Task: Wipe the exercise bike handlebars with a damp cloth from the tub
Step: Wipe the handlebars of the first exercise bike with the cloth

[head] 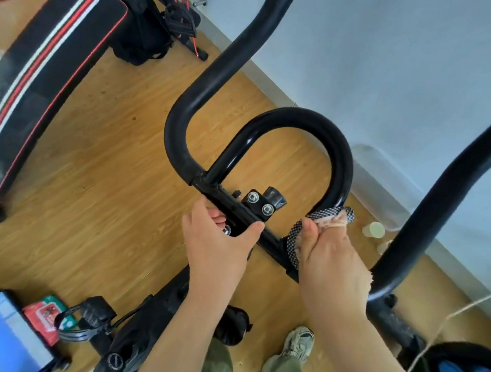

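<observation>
left hand (219, 241) on handlebars (306, 125) centre | right hand (330, 262), cloth (323, 219) just right

Handlebars (276, 146): black tubing, glossy, looped centre bar with outer bars curving upward. Cloth (322, 222): pink, black-and-white mesh edge, wrapped around the loop's right base.

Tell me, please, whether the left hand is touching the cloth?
Apart. The head view shows the left hand gripping the crossbar, with bare bar between it and the cloth under the right hand.
</observation>
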